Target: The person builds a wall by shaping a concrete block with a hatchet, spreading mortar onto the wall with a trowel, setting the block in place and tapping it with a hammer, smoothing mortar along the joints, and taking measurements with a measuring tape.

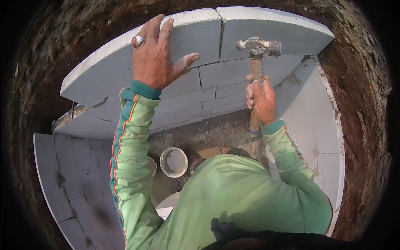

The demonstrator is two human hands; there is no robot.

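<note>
My left hand (156, 58) lies spread over the upper edge of a large pale block (112, 62) in the top course of the wall, fingers on its top face and thumb stretched to the right. A ring shows on one finger. My right hand (262, 98) is wrapped round the wooden handle of a hammer (257, 50), held upright with its worn, dusty metal head above the hand. The hammer head is in front of a second top block (275, 31); whether it touches the block I cannot tell. A narrow vertical joint separates the two top blocks.
Block walls stand at the left (79, 171) and right (321, 121), enclosing a pit. A round bucket (174, 161) with grey contents sits on the dirt floor (200, 137), partly beside my body. Brown soil (358, 104) rises close outside the walls.
</note>
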